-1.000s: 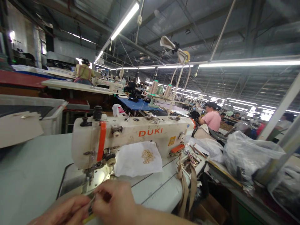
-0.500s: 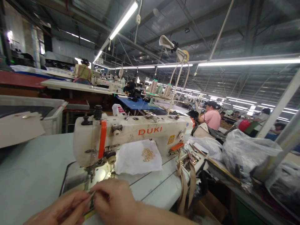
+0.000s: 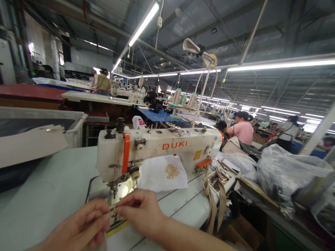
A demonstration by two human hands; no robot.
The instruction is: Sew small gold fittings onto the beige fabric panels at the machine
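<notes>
A white sewing machine (image 3: 157,148) marked DUKI stands on a pale table, its lamp lit by the needle. In front of the needle area, my left hand (image 3: 83,223) and my right hand (image 3: 143,212) nearly meet at the fingertips. Both are closed in a pinch around something small, too blurred to name. Behind my right hand, a white cloth (image 3: 154,174) leans on the machine and bears a pile of small gold-coloured metal pieces (image 3: 171,171).
At the right edge of the machine table, a tray (image 3: 222,179) holds small items, with tan straps (image 3: 221,205) hanging down. Farther right lie clear plastic bags (image 3: 288,170). A white bin (image 3: 75,129) is at left. Other people sit or stand beyond.
The view has turned a little left, so the machine appears farther right. My hands have drawn slightly apart at the needle area, and the fingers of my left hand show more.
</notes>
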